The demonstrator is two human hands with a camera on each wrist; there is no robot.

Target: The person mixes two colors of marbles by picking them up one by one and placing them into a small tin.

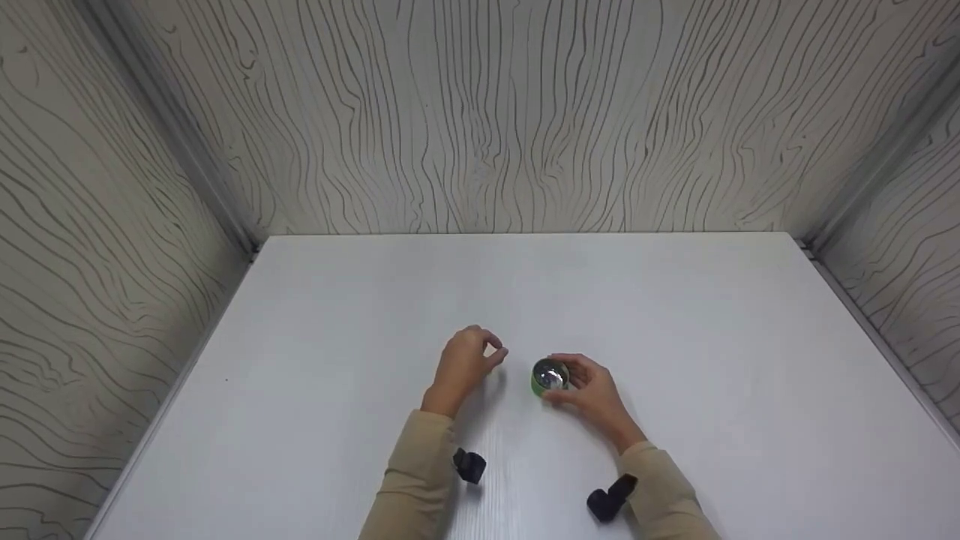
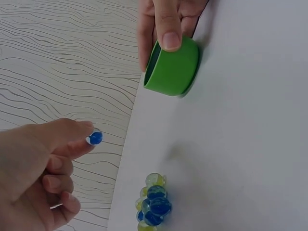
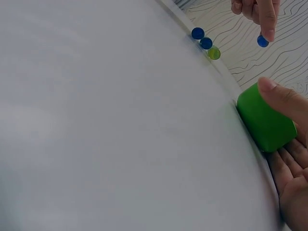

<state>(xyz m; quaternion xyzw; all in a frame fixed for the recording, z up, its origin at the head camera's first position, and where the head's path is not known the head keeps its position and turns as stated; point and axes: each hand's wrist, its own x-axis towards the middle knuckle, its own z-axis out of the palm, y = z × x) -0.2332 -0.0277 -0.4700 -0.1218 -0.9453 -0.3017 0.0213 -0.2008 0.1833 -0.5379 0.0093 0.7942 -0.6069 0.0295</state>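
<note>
Between thumb and forefinger, my left hand (image 1: 463, 361) pinches a clear and blue marble (image 2: 95, 137), held above the white tabletop. A round green tin (image 1: 541, 384) with a shiny silvery inside stands on the table to the right of that hand. My right hand (image 1: 590, 391) grips the tin, with the thumb on its near side and the fingers round the far side. In the left wrist view a cluster of blue and yellow-green marbles (image 2: 160, 206) lies on the table. My left hand hides them in the head view.
The white table (image 1: 300, 337) is bordered by pale panels with dark wavy lines, a back wall (image 1: 480, 120) and side walls at left and right. Black wrist cameras (image 1: 471, 466) stick out from both tan sleeves (image 1: 416, 472).
</note>
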